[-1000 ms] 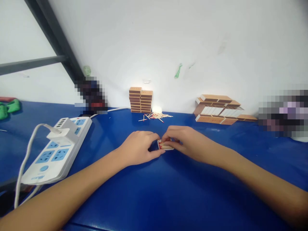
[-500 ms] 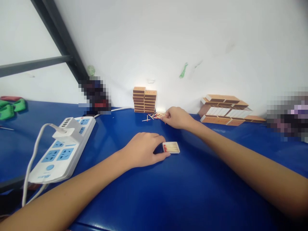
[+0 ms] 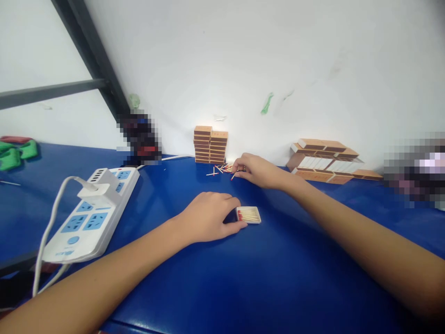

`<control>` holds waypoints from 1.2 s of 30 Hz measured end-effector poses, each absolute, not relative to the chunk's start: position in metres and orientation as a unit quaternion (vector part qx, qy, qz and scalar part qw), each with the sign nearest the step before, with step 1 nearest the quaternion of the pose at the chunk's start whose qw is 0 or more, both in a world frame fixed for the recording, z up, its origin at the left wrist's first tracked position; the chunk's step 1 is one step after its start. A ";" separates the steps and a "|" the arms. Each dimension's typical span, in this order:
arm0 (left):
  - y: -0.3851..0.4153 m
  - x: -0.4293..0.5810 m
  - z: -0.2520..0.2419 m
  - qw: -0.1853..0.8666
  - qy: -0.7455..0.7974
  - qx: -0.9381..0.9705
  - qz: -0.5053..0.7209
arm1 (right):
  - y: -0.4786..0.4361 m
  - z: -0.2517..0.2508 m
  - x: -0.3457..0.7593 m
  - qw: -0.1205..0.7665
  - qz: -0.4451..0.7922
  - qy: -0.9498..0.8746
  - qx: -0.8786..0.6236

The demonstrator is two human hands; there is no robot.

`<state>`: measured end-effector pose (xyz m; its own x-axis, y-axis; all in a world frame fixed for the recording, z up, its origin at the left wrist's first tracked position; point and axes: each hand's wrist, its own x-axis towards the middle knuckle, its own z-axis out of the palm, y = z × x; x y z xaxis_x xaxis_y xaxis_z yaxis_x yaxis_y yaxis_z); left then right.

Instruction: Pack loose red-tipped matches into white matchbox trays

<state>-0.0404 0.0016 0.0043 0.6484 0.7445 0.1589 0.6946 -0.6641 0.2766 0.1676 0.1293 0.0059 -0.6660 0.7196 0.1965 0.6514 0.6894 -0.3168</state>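
A small white matchbox tray [image 3: 255, 215] with several red-tipped matches in it lies on the blue table [image 3: 222, 283]. My left hand [image 3: 212, 217] rests on the table and grips the tray's left end between thumb and fingers. Farther back, my right hand [image 3: 253, 170] is pinched at the right side of a loose pile of matches [image 3: 222, 169], with a red-tipped match showing below its fingertips. Two stacks of matchboxes [image 3: 210, 146] stand behind the pile against the wall.
At the back right, more matchboxes [image 3: 320, 175] form a structure. A white power strip [image 3: 100, 218] with a plugged-in cable is on the left. Green and red objects [image 3: 17, 153] lie at the far left, beyond a dark metal frame [image 3: 83, 46].
My right hand has shifted slightly left over the match pile, and a match now shows at its fingertips. My left hand keeps its grip on the tray. The view has moved slightly.
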 end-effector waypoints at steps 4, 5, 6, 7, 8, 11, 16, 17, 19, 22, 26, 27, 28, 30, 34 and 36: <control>0.002 -0.040 0.005 0.094 0.396 0.904 0.130 | 0.131 0.003 0.163 0.129 0.119 -0.896 -0.407; 0.002 -0.040 0.005 0.095 0.395 0.905 0.129 | 0.131 0.002 0.163 0.122 0.119 -0.896 -0.411; 0.002 -0.040 0.005 0.096 0.394 0.905 0.129 | 0.131 0.002 0.163 0.114 0.116 -0.895 -0.415; 0.002 -0.040 0.005 0.098 0.394 0.905 0.128 | 0.130 0.003 0.164 0.108 0.111 -0.895 -0.417; 0.002 -0.041 0.005 0.098 0.397 0.903 0.128 | 0.128 0.004 0.166 0.105 0.108 -0.896 -0.417; 0.002 -0.041 0.003 0.090 0.417 0.895 0.132 | 0.114 0.013 0.173 0.124 0.121 -0.896 -0.409; 0.004 -0.042 0.002 0.077 0.455 0.875 0.143 | 0.069 0.022 0.185 0.166 0.253 -0.865 -0.400; 0.005 -0.042 0.002 0.078 0.463 0.871 0.144 | 0.060 0.020 0.186 0.169 0.281 -0.856 -0.399; 0.005 -0.042 0.004 0.088 0.471 0.865 0.148 | 0.045 0.014 0.185 0.174 0.308 -0.842 -0.407; 0.005 -0.042 0.006 0.106 0.472 0.861 0.156 | 0.034 0.005 0.183 0.181 0.296 -0.838 -0.422; 0.005 -0.042 0.007 0.115 0.477 0.856 0.160 | 0.036 0.006 0.185 0.169 0.260 -0.859 -0.408; 0.006 -0.042 0.007 0.116 0.478 0.856 0.160 | 0.037 0.008 0.187 0.163 0.247 -0.867 -0.401; 0.006 -0.041 0.007 0.116 0.479 0.855 0.160 | 0.037 0.011 0.189 0.156 0.232 -0.875 -0.396; 0.006 -0.041 0.007 0.116 0.482 0.854 0.158 | 0.036 0.015 0.194 0.137 0.205 -0.887 -0.391; 0.007 -0.042 0.007 0.118 0.480 0.855 0.154 | 0.037 0.021 0.196 0.131 0.185 -0.898 -0.378; 0.006 -0.041 0.006 0.114 0.472 0.860 0.155 | 0.045 0.023 0.191 0.157 0.174 -0.900 -0.369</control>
<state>-0.0414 0.0057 0.0065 0.5060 0.8476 0.1595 0.7770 -0.5283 0.3423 0.1906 0.0447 0.0232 -0.6788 0.7179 0.1545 0.6086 0.6677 -0.4288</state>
